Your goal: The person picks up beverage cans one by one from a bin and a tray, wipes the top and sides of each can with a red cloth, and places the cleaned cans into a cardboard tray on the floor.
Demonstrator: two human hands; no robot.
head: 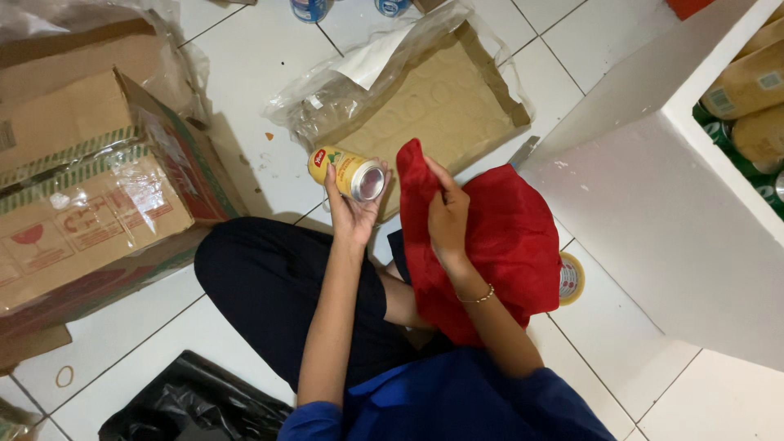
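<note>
1. White tiled floor [269, 163]; person sits cross-legged on it, white chest wall [653, 212] at right.
2. Left hand [353, 214]: fingers curled about a yellow can [349, 173], held tilted above the knee, silver end toward camera.
3. Right hand [447, 219]: fingers pinched on a red cloth [506, 245] draped over the lap, just beside the can.
4. Risk: loose one-hand grip; can may slip and dent on tile.
5. Risk: cloth may snag the rim.
6. Brown carton [90, 212] with red-green printing, left. Flat cardboard tray [441, 106] in clear wrap ahead. Tape roll [570, 279] beside the cloth.
</note>
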